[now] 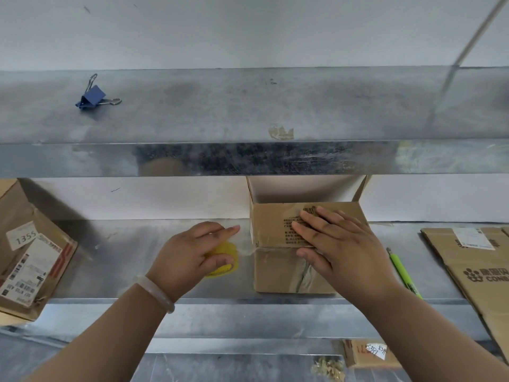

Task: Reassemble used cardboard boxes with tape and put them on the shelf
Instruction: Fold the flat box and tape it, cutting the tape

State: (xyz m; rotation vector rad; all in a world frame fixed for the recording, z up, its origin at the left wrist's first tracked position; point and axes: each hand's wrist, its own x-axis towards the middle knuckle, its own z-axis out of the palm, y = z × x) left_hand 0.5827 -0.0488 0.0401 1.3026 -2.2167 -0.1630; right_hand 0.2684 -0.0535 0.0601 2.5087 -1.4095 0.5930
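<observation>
A small brown cardboard box (278,271) stands on the middle metal shelf (124,257), its folded flaps facing me. My right hand (341,249) lies flat on those flaps with straight fingers, pressing across the seam. My left hand (190,255) grips a yellow roll of clear tape (225,260) just left of the box. A strip of clear tape (245,246) runs from the roll to the box's left edge at the seam.
A taped box with shipping labels (30,257) leans at the left of the shelf. Flattened cardboard (473,266) lies at the right, with a green cutter (403,274) beside it. A blue binder clip (92,97) sits on the upper shelf. Another labelled box (369,354) is below.
</observation>
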